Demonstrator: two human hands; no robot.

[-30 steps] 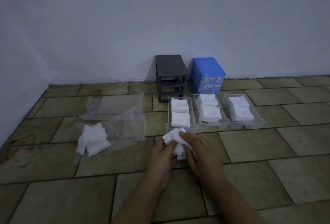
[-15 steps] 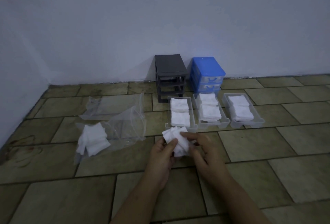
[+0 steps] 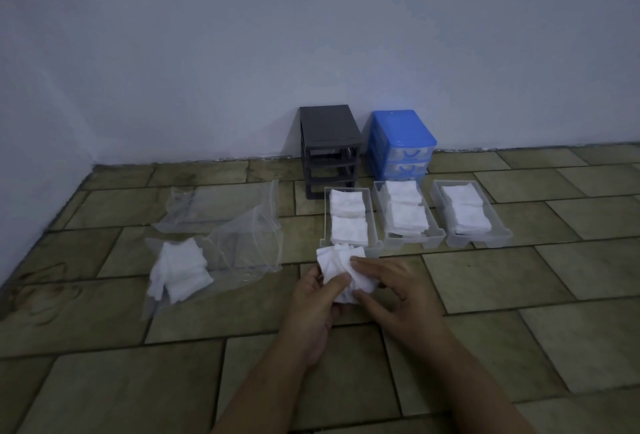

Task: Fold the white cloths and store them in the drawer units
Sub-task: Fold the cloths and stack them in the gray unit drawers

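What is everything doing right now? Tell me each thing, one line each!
Left hand: grips the cloth.
Right hand: fingers on the cloth.
Cloth in hands: partly folded.
Three clear drawers: pulled out, on floor, holding folded cloths.
Grey unit: slots empty.
Blue unit: drawers in.
Plastic bag: open, cloths at its mouth.

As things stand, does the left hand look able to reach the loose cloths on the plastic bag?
Probably yes, once freed. The left hand holds a white cloth together with the right hand. Bare floor lies between it and the loose cloths.
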